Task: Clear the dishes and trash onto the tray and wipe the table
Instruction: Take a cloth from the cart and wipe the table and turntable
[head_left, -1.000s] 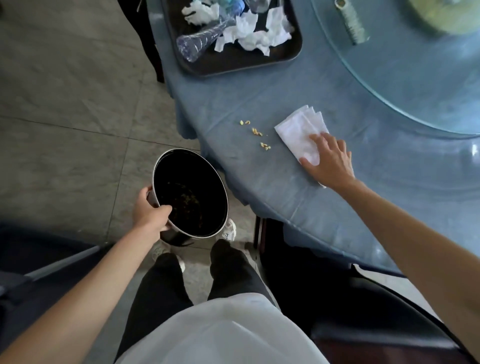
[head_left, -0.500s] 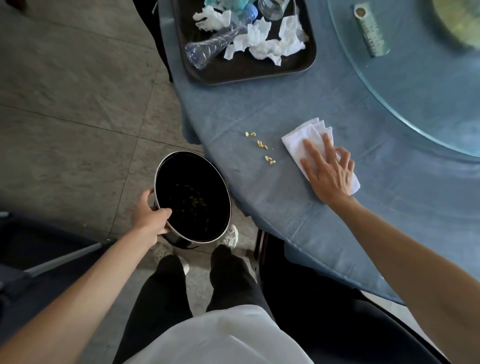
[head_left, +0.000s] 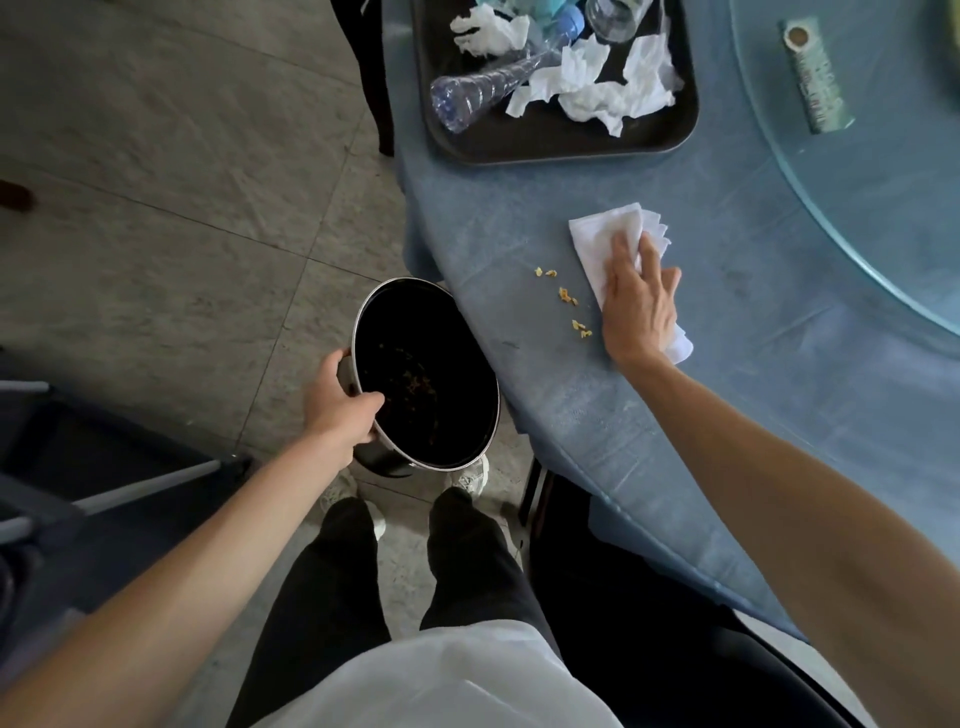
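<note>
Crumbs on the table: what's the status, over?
Right hand flat on white cloth. Left hand gripping bin at table edge. Crumbs unswept; path clear.

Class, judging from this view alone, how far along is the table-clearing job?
Done: crumpled napkins, a plastic bottle and a glass lie on the tray. In hand: the right hand presses a white cloth beside crumbs; the left hand holds a bin at the table edge. Left: sweeping the crumbs in.

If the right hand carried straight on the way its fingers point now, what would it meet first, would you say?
The right hand lies flat on the cloth, fingers pointing up the table toward the tray. Beyond the cloth lies only bare tablecloth, so the tray's near rim looks first, though depth is hard to judge.
</note>
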